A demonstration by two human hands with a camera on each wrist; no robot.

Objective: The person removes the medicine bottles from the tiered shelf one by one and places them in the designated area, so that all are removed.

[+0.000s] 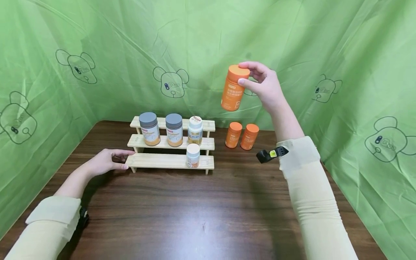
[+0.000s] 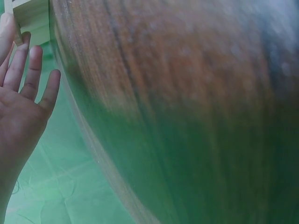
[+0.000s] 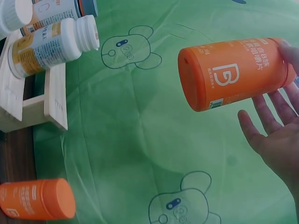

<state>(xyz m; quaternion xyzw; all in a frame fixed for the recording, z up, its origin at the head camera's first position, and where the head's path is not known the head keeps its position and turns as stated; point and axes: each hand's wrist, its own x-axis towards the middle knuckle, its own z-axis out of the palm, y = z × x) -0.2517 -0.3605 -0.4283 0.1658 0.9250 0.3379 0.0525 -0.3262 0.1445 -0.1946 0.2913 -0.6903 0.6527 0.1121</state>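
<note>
High above the table, my right hand [image 1: 264, 85] grips an orange bottle [image 1: 232, 90] by its lid, between thumb and fingers. The bottle tilts slightly in the head view; its base and printed label show in the right wrist view. My left hand [image 1: 105, 160] is at the left end of a three-step wooden stand [image 1: 159, 161], thumb and index finger pinching the end of the lowest plank, the other fingers spread in the left wrist view. Two grey-lidded jars [image 1: 149, 131] and a white-and-gold bottle [image 1: 195, 130] stand on the middle step. A small white bottle [image 1: 193, 156] occupies the lowest step's right end.
Two more orange bottles [image 1: 233, 135] stand side by side on the dark wooden table [image 1: 182, 209], right of the stand. Green cloth [image 1: 201, 32] printed with bear heads encloses the table's back and sides. A black strap with a small device [image 1: 271, 154] circles the right wrist.
</note>
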